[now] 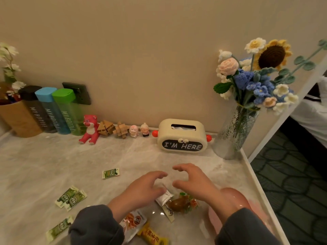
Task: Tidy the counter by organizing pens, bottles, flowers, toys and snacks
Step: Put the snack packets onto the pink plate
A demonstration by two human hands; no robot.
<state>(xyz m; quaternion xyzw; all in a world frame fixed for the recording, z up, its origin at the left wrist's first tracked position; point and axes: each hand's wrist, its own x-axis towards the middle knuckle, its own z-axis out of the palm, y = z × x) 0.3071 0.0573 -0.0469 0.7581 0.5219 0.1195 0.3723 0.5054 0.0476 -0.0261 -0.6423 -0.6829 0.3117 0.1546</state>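
Starting at the near edge of the desk (35, 165), loose snacks lie scattered: a yellow bar (153, 236), an orange-white packet (134, 221), a white sachet (164, 198), a brown sweet (178, 203), green packets (70, 199) to the left, and a lone green packet (111, 173) farther out. The left hand (143, 189) and right hand (194, 181) hover just above the sachet and sweet, fingers loosely curved and spread, holding nothing; contact with the sachet cannot be confirmed. Judged by appearance, the packets are light, thin and slick on the stone. Pinch each by a crimped end, or sweep several together, avoiding pressure on the contents. At the wall, toys (89, 129), three bottles (53, 110), a tissue box (182, 137) and flowers (256, 82) in a vase (235, 131) already stand in a row.
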